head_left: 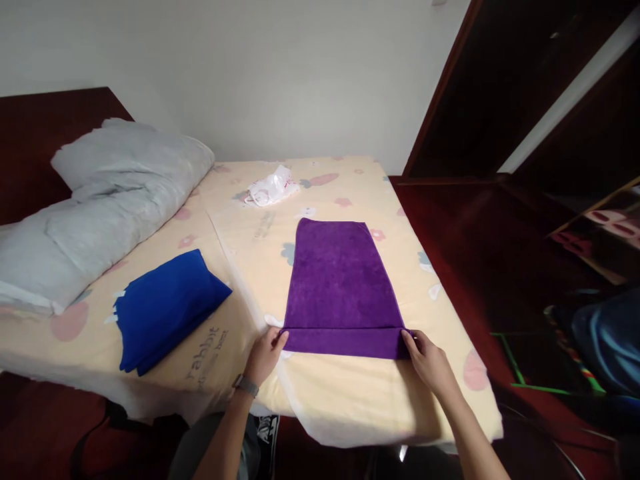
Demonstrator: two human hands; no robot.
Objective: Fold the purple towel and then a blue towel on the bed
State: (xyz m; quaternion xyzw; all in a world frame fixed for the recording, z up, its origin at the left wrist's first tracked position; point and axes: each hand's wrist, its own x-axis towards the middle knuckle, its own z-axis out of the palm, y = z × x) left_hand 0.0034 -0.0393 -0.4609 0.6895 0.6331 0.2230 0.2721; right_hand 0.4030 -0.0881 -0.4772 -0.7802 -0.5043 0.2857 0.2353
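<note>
A purple towel [340,273] lies spread on the bed, with a strip along its near edge folded over. My left hand [266,350] pinches the left end of that folded strip. At the strip's right end, my right hand [425,357] grips the other corner between thumb and fingers. To the left of the towel rests a stack of folded blue cloth [167,307], touched by neither hand.
A crumpled white plastic bag [274,187] sits beyond the towel. Grey bedding [120,207] is heaped at the left by the dark headboard [55,133]. Shoes [607,217] stand on a rack at the right, past the bed's edge.
</note>
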